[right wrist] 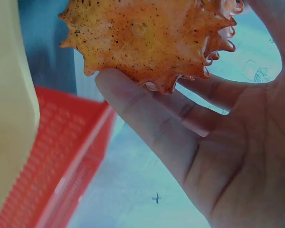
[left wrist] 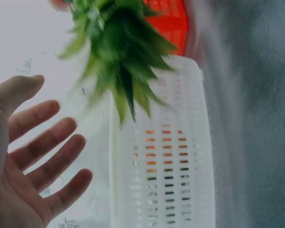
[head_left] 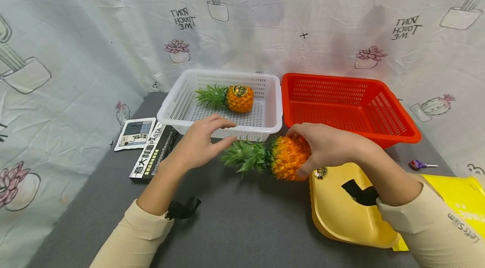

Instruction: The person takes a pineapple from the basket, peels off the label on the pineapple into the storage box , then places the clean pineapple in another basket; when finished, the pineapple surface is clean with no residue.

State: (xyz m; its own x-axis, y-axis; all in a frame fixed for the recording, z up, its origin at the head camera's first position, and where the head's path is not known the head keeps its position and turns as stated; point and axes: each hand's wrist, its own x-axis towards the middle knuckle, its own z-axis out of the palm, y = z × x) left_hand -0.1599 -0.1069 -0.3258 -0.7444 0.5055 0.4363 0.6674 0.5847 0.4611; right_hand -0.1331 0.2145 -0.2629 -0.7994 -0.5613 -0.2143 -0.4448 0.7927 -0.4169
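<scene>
Pineapple [head_left: 286,157] sits in your right hand [head_left: 326,146], grasped just before the white basket [head_left: 273,108], beside the red basket [head_left: 398,120] and yellow tray [head_left: 341,217]. Left wrist: your left hand [left wrist: 23,161] is released, leaves near. Right wrist: fingers [right wrist: 147,114] cradle the fruit.

- White cactus-print cloth backdrop [head_left: 265,28]: the hand-lettered words "DON'T TOUCH ME", mirror-reversed, appear twice, once left of centre and once at upper right.
- Long black cardboard pasta box [head_left: 153,156] on the table: white lettering "PASTA" at its far end, large Chinese characters along its length, and the smaller line "Blackpepperflavorsauce" beside them.
- Cream long sleeve [head_left: 435,226] on the right arm: dark printed wording reading "Let's Slim" near the cuff.
- White flat sachet [head_left: 135,133] beside the box: dark printed panel, text too small to read.
- Round dark stickers on both orange plastic pineapples [head_left: 288,156]: print illegible.
</scene>
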